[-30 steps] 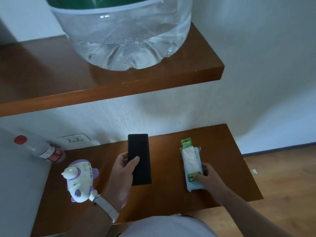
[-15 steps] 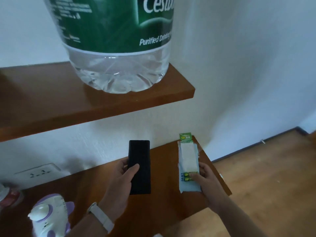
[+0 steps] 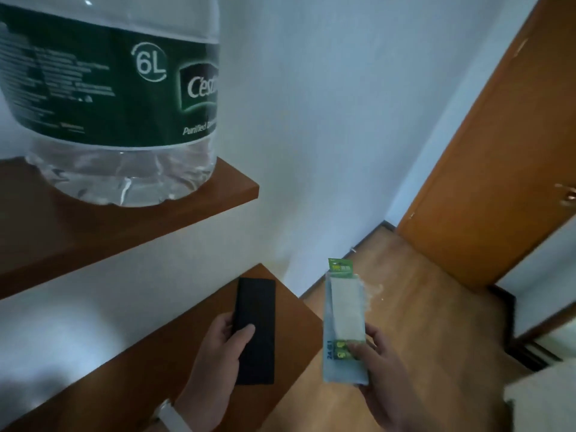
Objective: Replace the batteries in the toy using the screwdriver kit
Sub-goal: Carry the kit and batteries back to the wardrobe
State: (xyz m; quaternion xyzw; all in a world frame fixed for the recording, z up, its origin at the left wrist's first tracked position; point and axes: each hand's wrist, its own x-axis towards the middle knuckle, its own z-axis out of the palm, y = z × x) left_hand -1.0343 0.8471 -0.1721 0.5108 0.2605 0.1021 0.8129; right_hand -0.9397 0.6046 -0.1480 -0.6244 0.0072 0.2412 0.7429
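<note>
My left hand [image 3: 218, 353] grips a flat black case [image 3: 256, 332], the screwdriver kit, above the right end of the lower wooden shelf [image 3: 131, 378]. My right hand [image 3: 377, 363] holds a long battery pack [image 3: 344, 319] with a green header card and two green batteries near its lower end. The pack hangs past the shelf's right edge, above the floor. The toy is out of view.
A large 6L water bottle [image 3: 118, 98] stands on the upper wooden shelf [image 3: 156, 219]. A brown wooden door [image 3: 486, 169] stands at the right, with wood flooring [image 3: 405, 275] below. A white surface corner [image 3: 542, 400] sits at the lower right.
The view has swung right and up; the toy, the small bottle and the wall socket have left the frame. Both hands have lifted the black case and the battery pack off the lower shelf.
</note>
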